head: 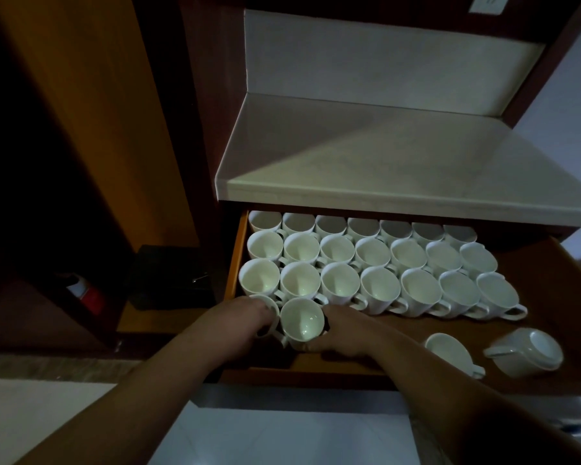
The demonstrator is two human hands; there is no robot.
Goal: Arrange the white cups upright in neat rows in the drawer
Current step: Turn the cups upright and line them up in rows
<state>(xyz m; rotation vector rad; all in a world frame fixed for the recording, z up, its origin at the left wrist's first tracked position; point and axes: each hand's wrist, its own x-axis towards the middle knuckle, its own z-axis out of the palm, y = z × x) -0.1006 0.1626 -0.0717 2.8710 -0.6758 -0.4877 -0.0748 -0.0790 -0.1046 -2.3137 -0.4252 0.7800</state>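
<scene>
One upright cup [302,322], right grip [346,333] clamped on it, left grip [245,318] clamped on corner cup [266,302]

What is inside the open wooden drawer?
Rows of upright white ceramic cups; left hand and right hand each hold one more; a tipped-over cup at right. White countertop hides the back.

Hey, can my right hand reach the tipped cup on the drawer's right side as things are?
Probably yes, once the right hand lets go of its held cup. The tipped cup lies uncovered on the drawer floor; only one loose cup sits between, likely easy to pass over.
</scene>
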